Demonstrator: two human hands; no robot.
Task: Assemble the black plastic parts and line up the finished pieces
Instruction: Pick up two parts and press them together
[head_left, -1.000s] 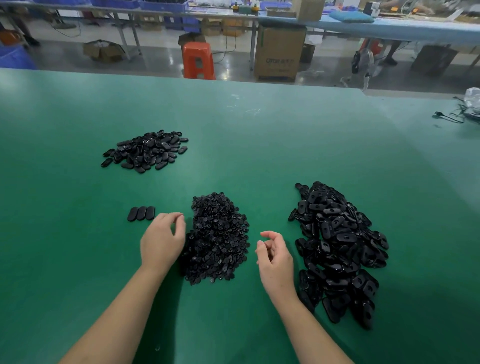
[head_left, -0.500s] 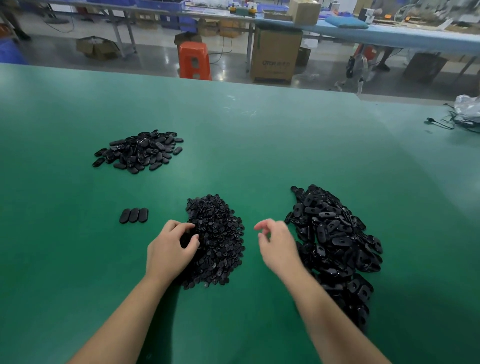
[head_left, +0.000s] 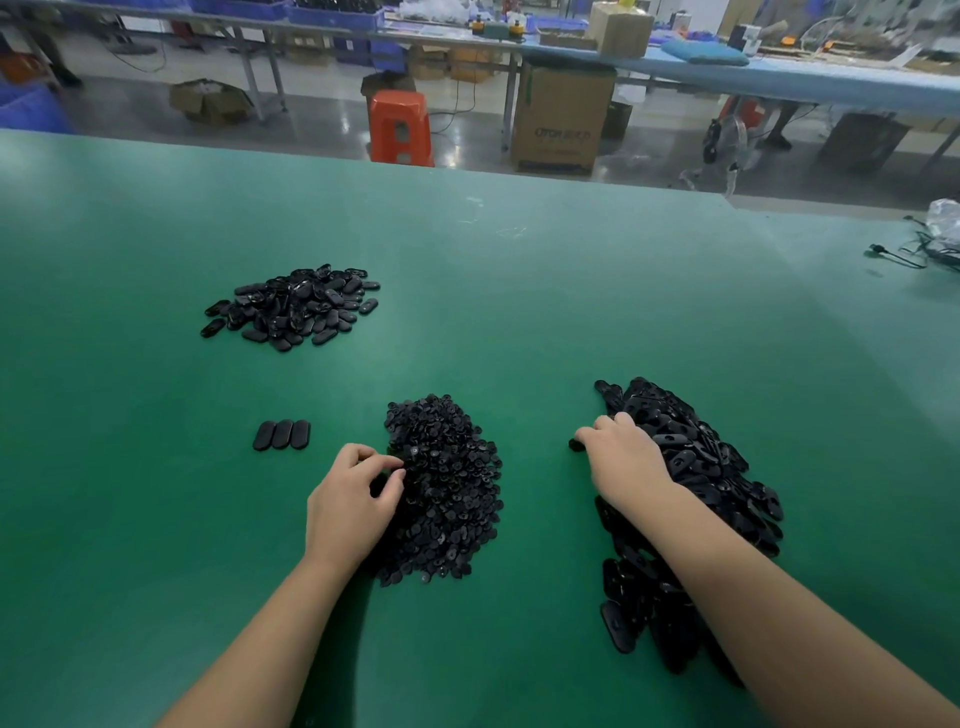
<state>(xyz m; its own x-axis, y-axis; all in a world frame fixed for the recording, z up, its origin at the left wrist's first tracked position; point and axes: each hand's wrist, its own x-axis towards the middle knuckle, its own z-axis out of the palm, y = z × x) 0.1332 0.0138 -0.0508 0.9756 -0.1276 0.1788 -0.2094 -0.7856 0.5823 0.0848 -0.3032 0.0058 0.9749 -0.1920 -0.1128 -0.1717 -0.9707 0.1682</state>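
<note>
Near the table's (head_left: 156, 519) front edge, both hands were picking stock. The left hand (head_left: 348, 501) pinched, fingers curled, at the small-parts heap (head_left: 447, 488); whether it had one, I couldn't tell. The right hand (head_left: 623, 457) lay curled on the larger-shell heap (head_left: 696, 467), its grasp hidden. Three finished pieces (head_left: 282, 434) stood touching in a row leftward. Next, I judged, each hand needed one piece lifted clear to mate.

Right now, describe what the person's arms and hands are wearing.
Nothing is worn that shows: the left hand and right hand are bare, no gloves, rings or watch visible. Both forearms are bare to the frame's edge; no sleeve shows.
</note>
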